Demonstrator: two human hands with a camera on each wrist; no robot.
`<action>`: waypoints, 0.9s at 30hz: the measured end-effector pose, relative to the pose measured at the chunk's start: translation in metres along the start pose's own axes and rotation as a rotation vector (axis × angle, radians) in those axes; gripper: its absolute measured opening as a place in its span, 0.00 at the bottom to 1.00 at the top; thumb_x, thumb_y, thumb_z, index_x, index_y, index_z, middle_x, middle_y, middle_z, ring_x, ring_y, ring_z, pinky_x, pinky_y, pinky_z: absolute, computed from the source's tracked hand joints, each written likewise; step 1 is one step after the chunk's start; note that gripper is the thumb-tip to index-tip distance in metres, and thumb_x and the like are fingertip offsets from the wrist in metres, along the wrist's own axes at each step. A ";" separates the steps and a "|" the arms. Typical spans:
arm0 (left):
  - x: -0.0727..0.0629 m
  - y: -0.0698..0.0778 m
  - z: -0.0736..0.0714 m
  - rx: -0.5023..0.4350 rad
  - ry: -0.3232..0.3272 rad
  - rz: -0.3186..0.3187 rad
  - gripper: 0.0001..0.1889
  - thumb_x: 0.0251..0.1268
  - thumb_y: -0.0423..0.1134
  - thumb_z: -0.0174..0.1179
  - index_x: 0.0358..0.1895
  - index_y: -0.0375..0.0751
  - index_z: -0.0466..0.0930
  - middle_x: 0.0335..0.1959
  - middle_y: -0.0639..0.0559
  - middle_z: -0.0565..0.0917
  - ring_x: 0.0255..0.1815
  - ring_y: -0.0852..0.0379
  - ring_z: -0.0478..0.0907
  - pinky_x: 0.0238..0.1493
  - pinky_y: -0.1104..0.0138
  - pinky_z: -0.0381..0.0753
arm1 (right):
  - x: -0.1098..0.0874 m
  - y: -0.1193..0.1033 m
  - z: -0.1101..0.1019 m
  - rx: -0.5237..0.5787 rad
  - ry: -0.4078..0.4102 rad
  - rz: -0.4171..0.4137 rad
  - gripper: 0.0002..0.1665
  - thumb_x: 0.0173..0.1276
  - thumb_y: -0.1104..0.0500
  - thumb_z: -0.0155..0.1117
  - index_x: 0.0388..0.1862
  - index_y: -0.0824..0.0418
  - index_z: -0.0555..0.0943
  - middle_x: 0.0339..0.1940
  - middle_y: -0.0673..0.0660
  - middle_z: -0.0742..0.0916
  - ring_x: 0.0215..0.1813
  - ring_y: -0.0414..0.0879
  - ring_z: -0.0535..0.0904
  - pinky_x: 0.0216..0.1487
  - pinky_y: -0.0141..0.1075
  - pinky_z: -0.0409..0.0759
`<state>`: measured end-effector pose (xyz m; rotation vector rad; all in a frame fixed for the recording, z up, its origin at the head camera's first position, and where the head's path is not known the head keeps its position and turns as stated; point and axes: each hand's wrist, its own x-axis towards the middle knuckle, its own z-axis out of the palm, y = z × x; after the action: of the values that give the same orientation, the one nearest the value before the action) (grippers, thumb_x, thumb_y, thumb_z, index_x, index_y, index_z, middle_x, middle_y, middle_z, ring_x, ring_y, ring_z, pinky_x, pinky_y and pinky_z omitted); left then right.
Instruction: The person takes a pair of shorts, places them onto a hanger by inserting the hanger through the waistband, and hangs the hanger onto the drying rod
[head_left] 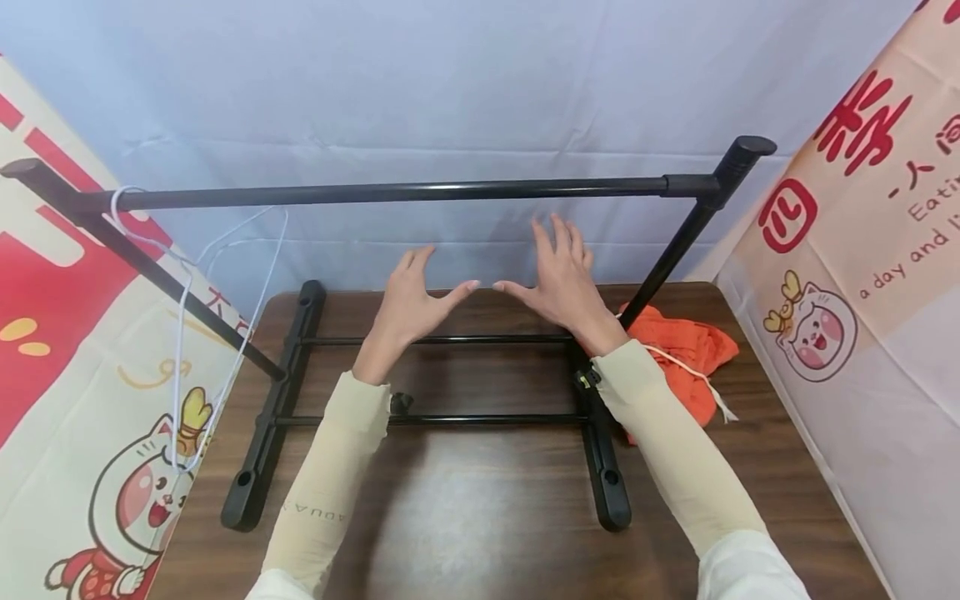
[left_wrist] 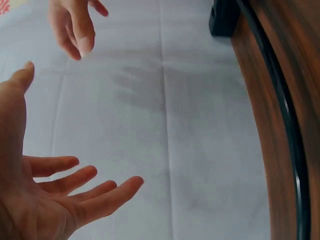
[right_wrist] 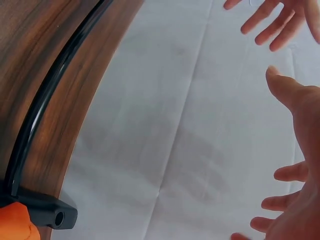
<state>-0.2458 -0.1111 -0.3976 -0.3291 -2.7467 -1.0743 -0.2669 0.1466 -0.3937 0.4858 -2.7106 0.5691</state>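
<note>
Cream sleeves (head_left: 330, 467) end at left hand (head_left: 408, 312) and right hand (head_left: 564, 285), spread, gripping nothing, near a stiff-looking black rack (head_left: 679, 244) (light, perhaps), best held by its top bar (head_left: 420, 192).

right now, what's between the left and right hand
Nothing: the head view shows a bare gap between the left hand and right hand, with pale cloth behind it in both wrist views.

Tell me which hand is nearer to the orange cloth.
Right. The right hand is to the left of the orange cloth, apart from it; the left hand is farther left, beyond the right hand.
</note>
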 end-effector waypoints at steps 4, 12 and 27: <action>-0.007 0.003 0.008 -0.075 -0.046 -0.043 0.59 0.56 0.81 0.61 0.83 0.45 0.59 0.79 0.43 0.69 0.79 0.43 0.70 0.75 0.45 0.74 | -0.008 -0.002 -0.002 0.019 -0.023 0.004 0.64 0.61 0.29 0.75 0.82 0.64 0.62 0.84 0.71 0.61 0.82 0.74 0.55 0.72 0.75 0.62; -0.023 0.000 0.035 -0.144 -0.115 -0.064 0.60 0.55 0.83 0.60 0.82 0.42 0.60 0.74 0.42 0.77 0.75 0.43 0.75 0.72 0.46 0.76 | -0.027 -0.003 -0.007 0.068 -0.147 0.010 0.55 0.66 0.31 0.73 0.78 0.65 0.69 0.82 0.70 0.67 0.81 0.71 0.60 0.78 0.69 0.62; -0.052 0.002 0.107 -0.353 -0.165 -0.099 0.49 0.62 0.76 0.62 0.77 0.44 0.66 0.67 0.43 0.79 0.65 0.40 0.81 0.61 0.48 0.84 | -0.075 0.008 -0.011 0.105 -0.253 -0.040 0.42 0.74 0.47 0.71 0.79 0.62 0.67 0.75 0.67 0.75 0.63 0.62 0.83 0.58 0.57 0.85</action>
<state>-0.2040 -0.0438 -0.4859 -0.3451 -2.7271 -1.6324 -0.2007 0.1778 -0.4152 0.6799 -2.9111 0.6839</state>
